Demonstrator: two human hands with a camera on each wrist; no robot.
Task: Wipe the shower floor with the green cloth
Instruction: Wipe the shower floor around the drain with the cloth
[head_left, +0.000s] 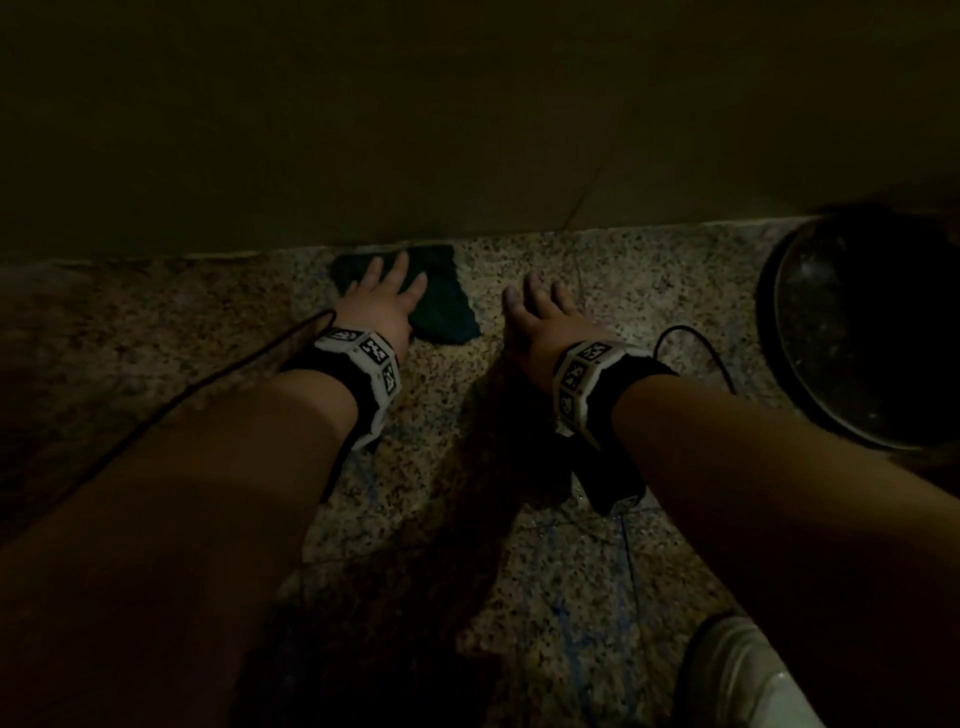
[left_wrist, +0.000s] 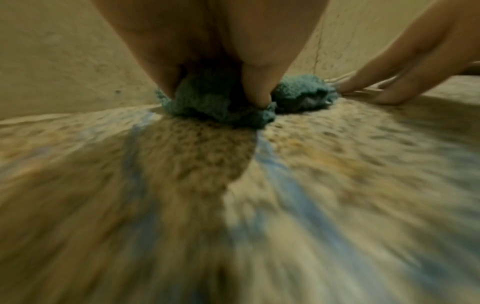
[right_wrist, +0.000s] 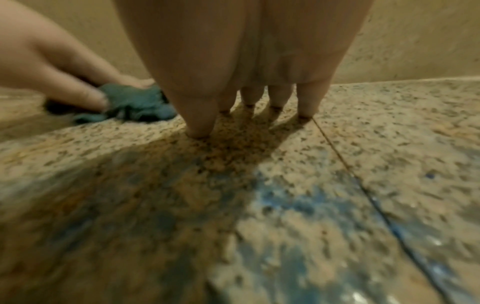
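Green cloth (head_left: 441, 306), crumpled and dark, pressed flat-fingered by left hand (head_left: 382, 304) against far wall; right hand (head_left: 545, 317) spread on speckled floor (head_left: 649, 291).

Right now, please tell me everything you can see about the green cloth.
The green cloth is dark teal, with a fuzzy, towel-like texture, crumpled into folds. It lies on the speckled stone floor, close to the base of the wall. The left hand presses on it with spread fingers. The right hand rests on the floor beside it, not touching it.
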